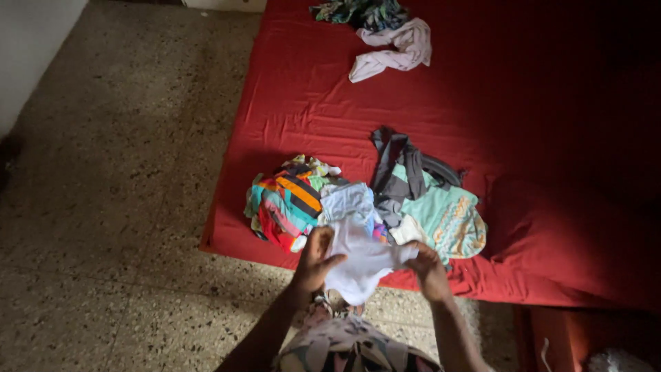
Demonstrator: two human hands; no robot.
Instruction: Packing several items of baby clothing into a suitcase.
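From the head camera, the person stands at the near edge of a bed covered by a red sheet (523,158). The left hand (315,260) is clenched on one side of a small white garment (359,256), thumb over the cloth; the right hand (428,269) grips its other side, so the garment hangs stretched between them, just past the edge of the red sheet and above the speckled floor (117,207).

On the red sheet, right behind the white garment, lies a heap of multicoloured striped clothes (286,200) touching a pale blue piece (348,200). Beside these, further along the sheet, a mint-green shirt (447,217) lies under a dark grey garment (399,169). At the far end of the red sheet, well apart from the heap, a crumpled whitish garment (396,48) rests against a dark patterned one (361,12).
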